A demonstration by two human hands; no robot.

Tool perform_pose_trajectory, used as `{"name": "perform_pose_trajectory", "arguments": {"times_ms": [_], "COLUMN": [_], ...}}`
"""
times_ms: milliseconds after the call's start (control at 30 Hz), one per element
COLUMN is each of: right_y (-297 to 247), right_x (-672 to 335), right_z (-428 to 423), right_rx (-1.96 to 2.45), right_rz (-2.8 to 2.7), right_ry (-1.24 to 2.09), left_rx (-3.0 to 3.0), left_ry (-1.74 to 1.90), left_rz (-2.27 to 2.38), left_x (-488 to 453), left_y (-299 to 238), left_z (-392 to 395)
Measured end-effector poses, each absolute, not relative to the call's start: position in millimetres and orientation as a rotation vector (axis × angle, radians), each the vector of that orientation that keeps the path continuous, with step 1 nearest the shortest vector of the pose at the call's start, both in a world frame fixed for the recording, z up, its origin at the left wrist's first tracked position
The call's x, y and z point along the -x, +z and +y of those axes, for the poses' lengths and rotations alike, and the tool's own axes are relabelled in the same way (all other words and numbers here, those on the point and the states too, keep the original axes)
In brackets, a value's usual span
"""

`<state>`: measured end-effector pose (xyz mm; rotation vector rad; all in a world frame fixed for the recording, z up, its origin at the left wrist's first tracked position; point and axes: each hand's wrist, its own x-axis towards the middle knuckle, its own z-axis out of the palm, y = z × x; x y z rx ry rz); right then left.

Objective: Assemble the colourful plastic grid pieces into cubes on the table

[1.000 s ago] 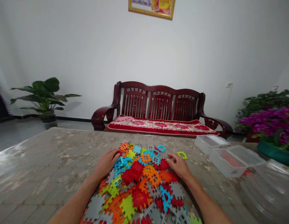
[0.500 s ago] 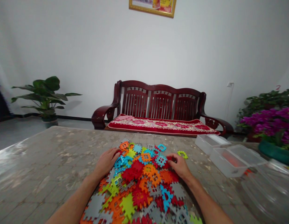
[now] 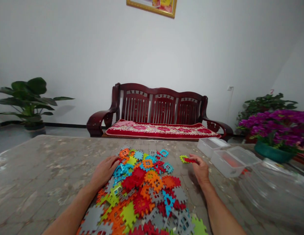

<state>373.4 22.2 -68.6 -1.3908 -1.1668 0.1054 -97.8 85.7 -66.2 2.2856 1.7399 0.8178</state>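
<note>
A heap of flat, notched plastic pieces (image 3: 144, 192) in red, orange, blue, green and grey covers the table (image 3: 44, 169) in front of me. My left hand (image 3: 103, 171) lies flat on the heap's left edge, fingers stretched over blue and red pieces. My right hand (image 3: 200, 169) is lifted to the right of the heap, fingers pinched on a red piece (image 3: 190, 160). A loose green ring-shaped piece (image 3: 183, 158) lies just beyond that hand.
Clear plastic boxes stand at the right: an empty one (image 3: 210, 146), one holding red pieces (image 3: 232, 160), and a larger tub (image 3: 277, 192). A purple flowering plant (image 3: 277, 130) sits at the far right. A wooden bench (image 3: 157, 114) and a leafy plant (image 3: 26, 98) stand beyond the table.
My right hand left the heap's right side and moved right toward the boxes, now pinching a red piece. The left hand stayed put. The view swung slightly right.
</note>
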Motion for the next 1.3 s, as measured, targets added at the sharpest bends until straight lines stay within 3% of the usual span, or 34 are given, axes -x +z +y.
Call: {"name": "perform_pose_trajectory", "arguments": {"times_ms": [233,467,667,1000,1300], "right_y": [-72,-71,-93,-92,-87], "right_x": [-401,-396,-414,-423,-423], "right_z": [16,14,20,29,25], "right_rx": [1.796,2.14,2.038,1.933,2.086], "right_rz": [-0.959,-1.338,-1.373,-1.32,-1.328], "right_ry": [0.013,-0.288,-0.401,-0.163,-0.405], "left_rx": [-2.296,-2.293,-2.278,-2.293,-2.31], "left_ry": [0.811,0.846,0.854,0.828,0.806], "left_rz": [1.743,1.747,1.755,1.743,1.747], "left_x": [100,98,98,97,99], "left_y": [-69,-67,-65,-63,-67], "left_z": [88,85,84,83,86]}}
